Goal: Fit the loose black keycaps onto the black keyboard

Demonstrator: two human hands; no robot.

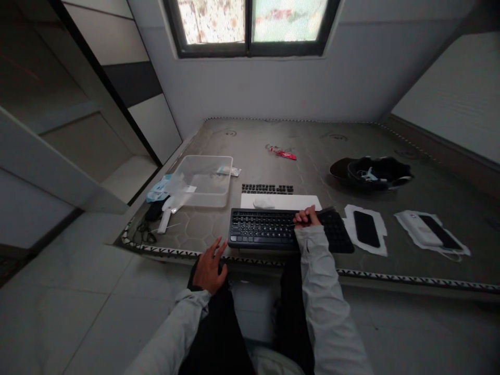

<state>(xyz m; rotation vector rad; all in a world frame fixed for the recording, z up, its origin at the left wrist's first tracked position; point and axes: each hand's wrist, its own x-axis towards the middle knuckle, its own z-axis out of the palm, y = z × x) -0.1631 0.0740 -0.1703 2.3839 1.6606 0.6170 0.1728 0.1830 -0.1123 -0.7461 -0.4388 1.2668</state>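
The black keyboard (pixel 289 229) lies flat at the near edge of the table (pixel 390 135), just in front of a white sheet (pixel 297 200). The right hand (pixel 307 217) rests curled on its keys, seemingly pinching a thin tool (too small to identify). The left hand (pixel 210 266) hangs open below the table edge, holding nothing. The keyboard looks light and stiff; its end edges would likely give the surest hold.

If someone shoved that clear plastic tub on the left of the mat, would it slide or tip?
The clear tub would probably slide rather than tip: it looks low and wide. It seems light, holding only what looks like a small packet, and its thin walls would likely flex under a grip. The mat looks textured, so it may drag slightly.
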